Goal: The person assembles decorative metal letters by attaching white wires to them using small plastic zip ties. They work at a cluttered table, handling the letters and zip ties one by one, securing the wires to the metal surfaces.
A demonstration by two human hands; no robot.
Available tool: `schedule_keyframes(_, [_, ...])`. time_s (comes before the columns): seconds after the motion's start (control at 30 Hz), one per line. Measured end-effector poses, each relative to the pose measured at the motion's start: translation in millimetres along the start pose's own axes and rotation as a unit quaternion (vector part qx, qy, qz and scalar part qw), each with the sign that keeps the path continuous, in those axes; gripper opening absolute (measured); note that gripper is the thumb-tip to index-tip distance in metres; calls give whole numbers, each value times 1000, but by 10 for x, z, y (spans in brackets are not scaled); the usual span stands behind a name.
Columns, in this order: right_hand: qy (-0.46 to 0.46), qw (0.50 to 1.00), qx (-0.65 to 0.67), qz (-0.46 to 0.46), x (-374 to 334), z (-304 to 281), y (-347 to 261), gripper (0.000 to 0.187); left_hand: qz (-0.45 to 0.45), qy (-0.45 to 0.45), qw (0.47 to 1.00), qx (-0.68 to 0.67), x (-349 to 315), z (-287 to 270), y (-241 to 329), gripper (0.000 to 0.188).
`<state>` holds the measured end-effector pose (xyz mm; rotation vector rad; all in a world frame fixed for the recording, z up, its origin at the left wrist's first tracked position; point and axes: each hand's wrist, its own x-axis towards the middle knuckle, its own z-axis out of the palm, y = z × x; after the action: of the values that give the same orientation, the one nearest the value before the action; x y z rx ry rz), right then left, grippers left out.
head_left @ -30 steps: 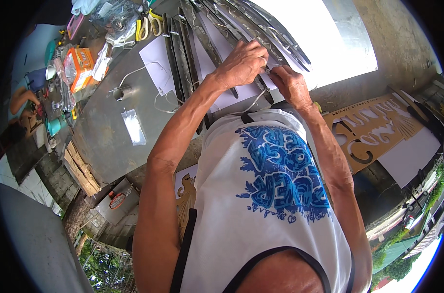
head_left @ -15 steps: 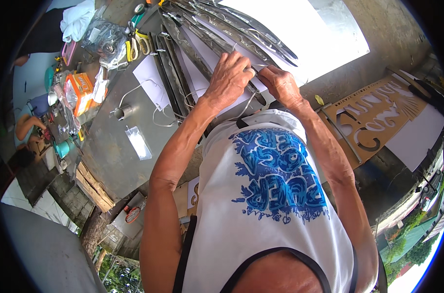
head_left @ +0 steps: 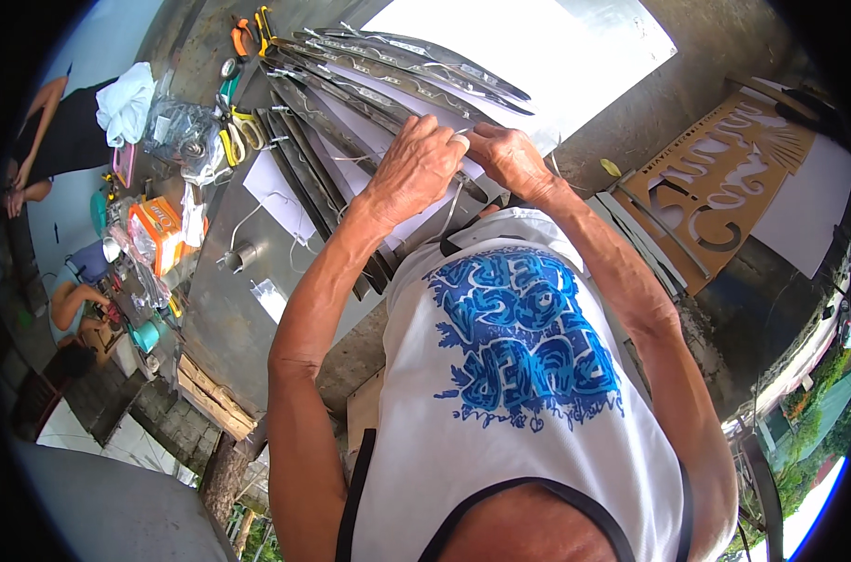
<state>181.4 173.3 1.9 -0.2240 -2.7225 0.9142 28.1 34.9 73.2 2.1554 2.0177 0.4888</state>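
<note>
My left hand [head_left: 412, 167] and my right hand [head_left: 510, 157] meet at the near end of the long dark blades, fingers pinched together. A short bit of thin pale wire [head_left: 461, 132] shows between the fingertips; the rest is hidden by my fingers. Under my hands lie several long, narrow, pointed dark strips [head_left: 388, 73], fanned out, with small light modules and loose wires along them. Another group of dark strips [head_left: 304, 173] rests left of my left forearm. A loose wire [head_left: 454, 208] hangs down below my hands beside a strip end.
White sheets [head_left: 538, 56] lie under and beyond the strips. At left are yellow-handled scissors [head_left: 241, 138], orange-handled pliers [head_left: 241, 37], plastic bags [head_left: 182, 131], an orange box [head_left: 156, 236] and a metal cylinder [head_left: 240, 257]. A cut-out brown board [head_left: 674, 178] leans right. Other people stand at left.
My hands have drawn closer together, fingertips almost touching around the wire. The whole view has shifted, bringing pliers and another person's arms into sight at upper left.
</note>
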Motion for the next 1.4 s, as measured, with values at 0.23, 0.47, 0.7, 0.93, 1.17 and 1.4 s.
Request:
schedule_keyframes(0.23, [10, 1000, 17, 11, 6, 11, -9, 12, 24, -2, 998, -50, 54, -70, -124, 11])
schedule_keyframes(0.47, [10, 1000, 10, 3, -17, 14, 30, 10, 80, -16, 997, -14, 159, -161, -193, 7])
schedule_keyframes(0.7, [11, 1000, 28, 4, -39, 23, 48, 13, 147, -20, 989, 22, 249, -155, -221, 6])
schedule_keyframes(0.93, [10, 999, 32, 19, -16, -8, 4, 17, -169, -139, 974, -60, 319, -70, -176, 14])
schedule_keyframes(1.17, [-25, 999, 11, 43, -3, -37, -18, 20, -291, -214, 842, -401, 313, -25, -528, 24])
schedule_keyframes(1.4, [-27, 996, -1, 83, 71, -55, -95, 11, -223, -174, 917, -282, 152, 71, -492, 29])
